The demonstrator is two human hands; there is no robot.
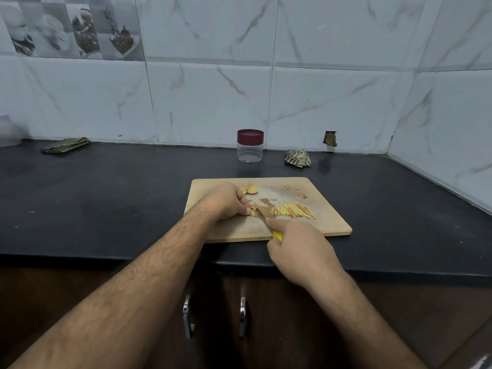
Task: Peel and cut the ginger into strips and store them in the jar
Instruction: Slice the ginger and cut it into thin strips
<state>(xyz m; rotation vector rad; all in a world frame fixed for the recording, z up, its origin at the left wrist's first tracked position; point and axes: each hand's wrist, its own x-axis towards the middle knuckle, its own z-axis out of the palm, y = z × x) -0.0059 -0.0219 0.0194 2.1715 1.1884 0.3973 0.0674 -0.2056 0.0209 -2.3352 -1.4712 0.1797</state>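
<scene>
Nearest, right hand (298, 245) wrapped round yellow knife (269, 225) handle, forefinger stretched along the blade's back. Left hand (226, 201), fingers curled, pinning a small ginger piece (253, 212) against the blade at board centre. Cut strips (292, 210) heaped just beside the blade, toward 3 o'clock; more uncut ginger (249, 189) at 12 o'clock of the left hand; peel scraps (295, 190) at 1 o'clock. Jar (250, 145), lid on, well behind cutting board (330, 222) on the dark desk (106, 195). Main risk, as judged: piece so short that fingertips sit right at the edge, so a slip or roll could nick them. Strips could also scatter off the board.
</scene>
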